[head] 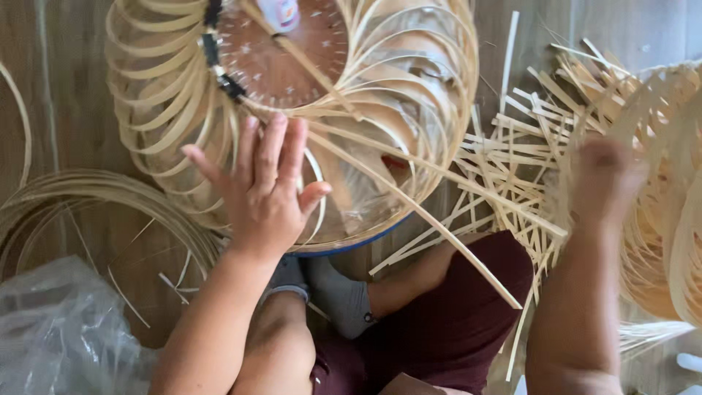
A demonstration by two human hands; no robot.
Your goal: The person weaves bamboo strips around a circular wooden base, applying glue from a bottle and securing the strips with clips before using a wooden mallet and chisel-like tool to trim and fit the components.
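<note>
the bamboo frame (292,110), a round cage of pale looped strips around a brown wooden disc (281,55), lies on the wooden floor (73,95) straight in front of the seated person, its lower edge just above their knees. a small pink and white bottle (279,12) sits on top of the disc. one long strip (417,212) runs slanting from the frame down to the right, over the dark red trousers (446,314). the left hand (263,190) is spread wide, fingers fanned and pointing up, resting against the near loops of the frame and holding nothing that i can see. the right hand (603,179) is blurred, pushed into a mass of loose strips (512,161) and another pale woven bundle (665,183) at the right; i cannot tell whether it grips anything. coiled bamboo hoops (95,201) lie on the floor at the left, and a crumpled clear plastic bag (62,329) sits in the lower left corner. a grey sock (336,292) shows between the arms.
</note>
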